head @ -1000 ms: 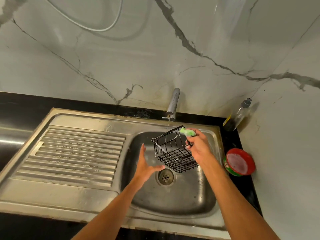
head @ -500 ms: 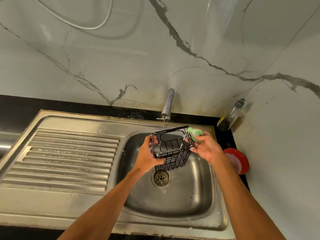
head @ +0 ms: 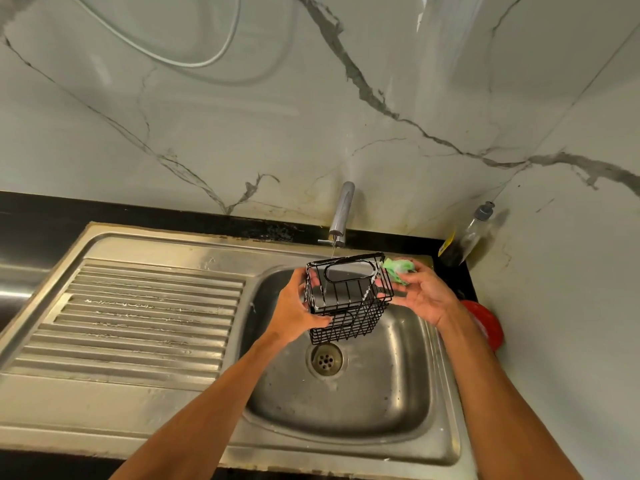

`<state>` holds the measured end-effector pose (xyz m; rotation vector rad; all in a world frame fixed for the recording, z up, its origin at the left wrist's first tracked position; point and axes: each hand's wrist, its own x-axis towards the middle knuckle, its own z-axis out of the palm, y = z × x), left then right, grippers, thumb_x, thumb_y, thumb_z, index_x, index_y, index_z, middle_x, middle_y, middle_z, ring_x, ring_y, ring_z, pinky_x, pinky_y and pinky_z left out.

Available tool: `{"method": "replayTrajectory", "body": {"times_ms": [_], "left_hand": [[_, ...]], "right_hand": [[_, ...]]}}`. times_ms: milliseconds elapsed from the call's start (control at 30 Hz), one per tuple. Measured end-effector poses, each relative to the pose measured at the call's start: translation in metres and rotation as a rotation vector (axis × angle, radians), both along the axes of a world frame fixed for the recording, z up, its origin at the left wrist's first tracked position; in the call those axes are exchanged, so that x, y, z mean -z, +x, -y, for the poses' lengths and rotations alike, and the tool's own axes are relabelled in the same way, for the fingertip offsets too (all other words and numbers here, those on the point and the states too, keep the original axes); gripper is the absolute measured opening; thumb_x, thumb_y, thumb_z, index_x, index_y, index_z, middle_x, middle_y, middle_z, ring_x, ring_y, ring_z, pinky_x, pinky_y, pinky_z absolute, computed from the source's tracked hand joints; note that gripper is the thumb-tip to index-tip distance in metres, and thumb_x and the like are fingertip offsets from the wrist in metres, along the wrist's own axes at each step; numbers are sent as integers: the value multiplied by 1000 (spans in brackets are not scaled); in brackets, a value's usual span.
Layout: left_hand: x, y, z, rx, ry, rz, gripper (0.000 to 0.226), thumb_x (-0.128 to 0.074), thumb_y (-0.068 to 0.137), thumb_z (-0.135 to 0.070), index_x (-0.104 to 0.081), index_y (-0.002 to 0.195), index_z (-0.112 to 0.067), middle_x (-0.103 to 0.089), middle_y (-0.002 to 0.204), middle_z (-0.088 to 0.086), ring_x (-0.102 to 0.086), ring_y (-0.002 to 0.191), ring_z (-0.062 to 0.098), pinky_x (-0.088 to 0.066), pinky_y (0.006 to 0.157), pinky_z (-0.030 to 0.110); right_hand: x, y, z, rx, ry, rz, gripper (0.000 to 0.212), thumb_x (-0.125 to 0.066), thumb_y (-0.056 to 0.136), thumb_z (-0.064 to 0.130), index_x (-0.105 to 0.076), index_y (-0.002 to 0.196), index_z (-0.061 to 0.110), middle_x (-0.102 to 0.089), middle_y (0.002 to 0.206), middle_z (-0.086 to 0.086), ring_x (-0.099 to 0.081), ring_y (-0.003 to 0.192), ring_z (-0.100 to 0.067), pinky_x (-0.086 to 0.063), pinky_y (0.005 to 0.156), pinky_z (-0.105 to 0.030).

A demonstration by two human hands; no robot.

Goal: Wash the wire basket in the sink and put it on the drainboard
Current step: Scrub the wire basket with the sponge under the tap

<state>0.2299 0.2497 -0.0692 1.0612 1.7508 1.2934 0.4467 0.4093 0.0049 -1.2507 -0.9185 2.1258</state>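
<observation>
The stainless steel sink (head: 398,403) filled the lower view, its ribbed steel drainboard (head: 138,317) lying to the left of the basin. The black wire basket (head: 349,299) was held in the air over the basin, just under the chrome tap (head: 341,213), with its open mouth tipped toward the camera and its depth slanting down toward the drain.

The left hand (head: 294,313) gripped the basket's left side, fingers curled round the wires. The right hand (head: 422,299) pinched a crumpled green scrubber (head: 398,266) against the basket's upper right corner.

The drainboard lay on the left hand's side, so that hand seemed better placed to carry the basket across.
</observation>
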Motion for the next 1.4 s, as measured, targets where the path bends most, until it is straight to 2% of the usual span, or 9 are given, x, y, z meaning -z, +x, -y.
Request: {"method": "replayTrajectory", "body": {"times_ms": [200, 400, 500, 633, 767, 1000, 1167, 1300, 1400], "left_hand": [[-2, -2, 2, -35, 19, -23, 86, -96, 58, 1, -49, 119, -38, -67, 118, -6, -71, 107, 8, -62, 90, 34], [-3, -9, -1, -57, 0, -28, 86, -95, 55, 2, -50, 123, -25, -68, 114, -5, -73, 101, 6, -62, 90, 38], [0, -15, 4, -76, -4, -36, 87, -96, 55, 1, -48, 124, -22, -65, 113, -11, -66, 101, -10, -59, 94, 34], [3, -21, 8, -55, -19, -98, 88, -97, 50, -16, -50, 123, -30, -67, 117, -8, -69, 108, 6, -60, 94, 36], [0, -14, 6, -19, -14, -158, 88, -98, 50, -14, -50, 123, -24, -66, 115, -9, -67, 107, 6, -57, 97, 30], [3, -8, 3, 3, -10, -158, 88, -97, 49, -19, -50, 123, -27, -67, 117, -7, -68, 108, 12, -59, 96, 38], [2, -11, -4, 11, 11, -187, 93, -97, 50, -20, -48, 128, -28, -68, 113, -7, -68, 105, 14, -57, 95, 43], [-2, -12, -1, 15, 12, -188, 93, -96, 49, -18, -47, 127, -29, -67, 113, -7, -68, 105, 10, -57, 97, 41], [2, -17, 1, 15, 25, -192, 100, -96, 50, -21, -42, 133, -31, -67, 117, -7, -68, 108, 14, -57, 97, 44]], "right_hand": [[-4, -13, 15, 117, 699, 582, 27, -64, 85, -2, -71, 93, 23, -72, 96, -1, -65, 81, -13, -52, 65, -26], [-9, -57, 47, 58, 1082, 731, 37, -64, 91, 0, -68, 123, 17, -52, 119, -7, -58, 95, -12, -48, 78, -7], [-9, -69, 58, -52, 1267, 757, 40, -63, 90, -2, -65, 128, 12, -60, 131, -9, -59, 110, -17, -50, 90, -17], [-15, -62, 44, 43, 1203, 774, 39, -67, 89, 0, -65, 126, 11, -62, 130, -10, -60, 113, -20, -55, 94, -31], [-11, -87, 74, -228, 1333, 761, 37, -62, 93, 2, -63, 129, 11, -54, 138, -5, -50, 122, -13, -35, 102, -9], [-2, -68, 60, -93, 1316, 978, 38, -66, 86, -3, -66, 123, 6, -63, 126, -9, -52, 116, -20, -52, 97, -35], [-4, -104, 100, -409, 1564, 768, 40, -62, 88, -5, -65, 126, 7, -61, 134, -7, -49, 124, -19, -40, 107, -30], [-9, -95, 76, -161, 1400, 835, 36, -61, 87, -9, -67, 120, 4, -63, 128, -10, -53, 117, -22, -43, 108, -33], [-11, -113, 97, -417, 1581, 787, 39, -62, 84, -10, -68, 119, 6, -60, 129, -8, -52, 121, -19, -44, 107, -30]]}}
